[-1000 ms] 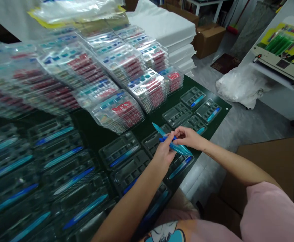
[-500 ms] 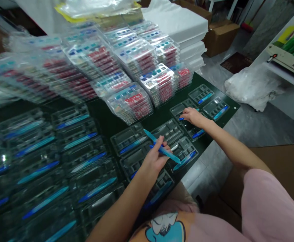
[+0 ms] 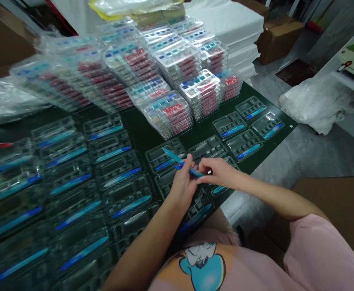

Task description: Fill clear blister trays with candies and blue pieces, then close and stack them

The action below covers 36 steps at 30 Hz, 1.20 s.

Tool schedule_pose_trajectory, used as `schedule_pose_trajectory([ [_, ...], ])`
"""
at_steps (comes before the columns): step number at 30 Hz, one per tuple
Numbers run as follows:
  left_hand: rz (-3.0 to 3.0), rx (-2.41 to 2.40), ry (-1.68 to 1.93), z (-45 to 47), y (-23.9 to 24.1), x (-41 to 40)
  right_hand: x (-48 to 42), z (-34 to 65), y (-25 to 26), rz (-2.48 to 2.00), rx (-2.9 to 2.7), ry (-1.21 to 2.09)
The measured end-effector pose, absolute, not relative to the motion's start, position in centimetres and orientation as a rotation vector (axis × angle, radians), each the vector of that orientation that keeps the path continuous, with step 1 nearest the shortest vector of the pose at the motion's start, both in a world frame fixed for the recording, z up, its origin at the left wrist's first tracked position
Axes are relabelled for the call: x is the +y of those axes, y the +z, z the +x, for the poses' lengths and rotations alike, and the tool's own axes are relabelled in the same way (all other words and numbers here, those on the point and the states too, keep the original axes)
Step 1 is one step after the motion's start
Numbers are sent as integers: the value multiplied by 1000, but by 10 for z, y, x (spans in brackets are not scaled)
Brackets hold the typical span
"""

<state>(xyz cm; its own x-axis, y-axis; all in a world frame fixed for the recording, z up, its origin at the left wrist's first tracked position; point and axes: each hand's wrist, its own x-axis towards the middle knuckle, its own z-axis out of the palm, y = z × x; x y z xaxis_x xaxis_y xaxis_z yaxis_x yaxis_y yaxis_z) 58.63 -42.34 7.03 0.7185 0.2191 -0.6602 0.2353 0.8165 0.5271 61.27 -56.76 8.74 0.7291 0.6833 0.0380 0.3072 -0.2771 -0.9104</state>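
My left hand (image 3: 183, 184) is closed around blue pens (image 3: 177, 159) that point up and to the left, above the front rows of clear plastic trays (image 3: 161, 155). My right hand (image 3: 215, 171) meets it from the right, fingers pinched on the near end of a pen in that bunch. Both hands hover over trays at the near right part of the dark green table (image 3: 137, 121). Most trays around them hold one blue pen each (image 3: 233, 130).
Stacks of filled clear packs with red and blue contents (image 3: 167, 111) rise behind the trays. White sheet stacks (image 3: 234, 24), cardboard boxes (image 3: 281, 34) and a white plastic bag (image 3: 312, 103) lie to the right. A cardboard box (image 3: 331, 202) stands by my right arm.
My right hand laid a pen in a far-right tray, then came back to the pens in my left hand. The view swung slightly left.
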Motion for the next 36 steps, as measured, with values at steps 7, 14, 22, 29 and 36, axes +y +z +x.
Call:
schedule_pose_trajectory([
  [7, 705, 782, -108, 544, 65, -413, -559, 587, 76, -1963, -851, 412],
  [14, 557, 784, -147, 511, 75, -370, -598, 674, 77, -2434, -887, 44],
  [22, 483, 851, -7, 471, 87, -342, -598, 671, 45, -2563, -1328, 258],
  [29, 433, 823, 34, 447, 91, -333, -607, 664, 25, -2502, -1345, 67],
  [36, 520, 769, -342, 388, 98, -360, -555, 586, 55, -1828, -913, 318],
])
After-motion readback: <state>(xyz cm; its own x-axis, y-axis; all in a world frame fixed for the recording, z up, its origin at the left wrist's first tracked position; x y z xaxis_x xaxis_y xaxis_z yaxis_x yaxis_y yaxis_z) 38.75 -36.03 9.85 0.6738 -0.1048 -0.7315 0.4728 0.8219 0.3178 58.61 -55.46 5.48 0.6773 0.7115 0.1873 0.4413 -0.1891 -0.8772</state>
